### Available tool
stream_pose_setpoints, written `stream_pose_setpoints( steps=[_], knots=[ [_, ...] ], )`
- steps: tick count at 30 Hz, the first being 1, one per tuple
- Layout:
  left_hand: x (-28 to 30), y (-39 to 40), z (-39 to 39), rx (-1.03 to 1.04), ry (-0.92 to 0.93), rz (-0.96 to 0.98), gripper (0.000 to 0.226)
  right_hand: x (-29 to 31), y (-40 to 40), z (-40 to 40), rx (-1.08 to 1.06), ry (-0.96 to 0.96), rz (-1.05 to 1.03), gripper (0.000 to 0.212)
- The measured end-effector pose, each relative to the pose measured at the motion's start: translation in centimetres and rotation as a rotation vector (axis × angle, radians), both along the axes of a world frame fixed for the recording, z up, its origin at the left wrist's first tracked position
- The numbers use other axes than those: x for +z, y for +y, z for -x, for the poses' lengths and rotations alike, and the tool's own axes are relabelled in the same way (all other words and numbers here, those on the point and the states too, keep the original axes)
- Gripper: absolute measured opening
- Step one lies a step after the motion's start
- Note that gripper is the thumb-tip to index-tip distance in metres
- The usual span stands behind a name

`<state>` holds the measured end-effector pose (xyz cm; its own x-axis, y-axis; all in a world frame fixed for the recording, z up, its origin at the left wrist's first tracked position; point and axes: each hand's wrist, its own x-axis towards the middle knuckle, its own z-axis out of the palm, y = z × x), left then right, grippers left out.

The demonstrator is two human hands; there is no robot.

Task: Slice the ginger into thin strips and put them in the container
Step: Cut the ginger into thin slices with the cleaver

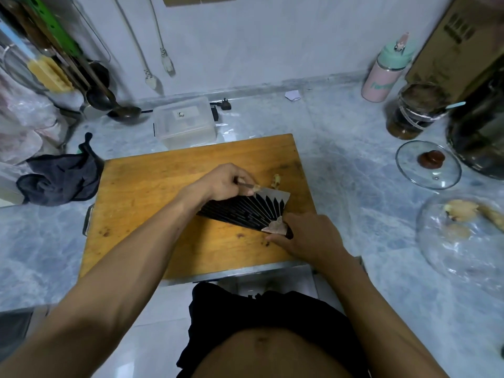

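On the wooden cutting board (152,214) lies a broad cleaver (245,211) with a black striped blade, tilted almost flat. My right hand (311,237) grips its dark handle at the board's right side. My left hand (226,184) sits at the blade's far edge, fingers curled, pinching a small pale piece of ginger (256,188) against the blade. A second bit of ginger (276,179) lies on the board just beyond the blade. A clear plastic container (185,122) stands behind the board, with its inside hard to make out.
A glass bowl (463,241) at the right holds more ginger pieces. A glass lid (428,165), a dark jar (414,113) and a pink bottle (384,75) stand at the back right. A dark cloth (60,178) lies left of the board, a ladle (122,111) behind it.
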<state>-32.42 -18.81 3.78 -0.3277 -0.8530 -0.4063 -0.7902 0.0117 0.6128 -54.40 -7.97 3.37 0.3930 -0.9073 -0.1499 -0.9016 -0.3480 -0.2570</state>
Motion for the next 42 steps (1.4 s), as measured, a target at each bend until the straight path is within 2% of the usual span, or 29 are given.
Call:
stream_pose_setpoints(
  steps=[4,8,10,13,15,19,21,24,28,32,35,39,41,42],
  knots=[
    [-0.6,-0.1,0.6,0.121,0.134,0.116,0.007,0.0,0.0,0.6,-0.031,-0.038,-0.002,0.050],
    [-0.6,1.1,0.8,0.376,0.218,0.426,0.011,-0.4,-0.1,0.9,-0.097,-0.046,-0.018,0.051],
    [-0.3,2.1,0.3,0.539,0.324,0.568,0.008,-0.5,-0.5,1.1,-0.168,-0.077,-0.052,0.050],
    [-0.4,4.0,-0.3,0.878,0.482,0.548,0.009,-0.8,-1.2,1.2,-0.333,-0.233,-0.136,0.049],
    [-1.8,4.8,-0.4,1.028,0.476,0.421,0.020,-1.1,-1.6,1.1,-0.426,-0.327,-0.164,0.050],
    [-4.1,5.2,0.7,1.001,0.337,0.033,0.020,-0.9,-2.3,1.2,-0.516,-0.487,-0.178,0.054],
    [-4.4,4.7,1.7,0.956,0.317,-0.033,0.019,-0.6,-2.4,1.3,-0.531,-0.560,-0.169,0.054],
    [-3.9,3.5,3.4,0.929,0.443,-0.088,0.005,-0.4,-2.2,1.5,-0.546,-0.622,-0.149,0.053],
    [-4.1,3.6,2.9,0.884,0.375,0.013,0.014,-0.6,-2.2,1.4,-0.528,-0.669,-0.162,0.056],
    [-3.6,6.2,1.1,0.833,0.336,0.117,0.014,-0.6,-2.3,0.7,-0.471,-0.681,-0.199,0.060],
    [-3.7,8.9,-1.2,0.914,0.322,0.213,0.013,-0.2,-2.5,-0.6,-0.423,-0.687,-0.245,0.061],
    [-4.6,11.5,-4.6,1.083,0.244,0.294,0.017,0.9,-2.8,-2.9,-0.369,-0.776,-0.429,0.066],
    [-4.9,12.5,-5.8,1.042,0.190,0.305,0.023,1.1,-3.0,-3.9,-0.330,-0.813,-0.537,0.060],
    [-5.1,12.8,-6.3,0.945,0.153,0.342,0.030,1.2,-3.0,-4.4,-0.312,-0.823,-0.577,0.058]
  ],
)
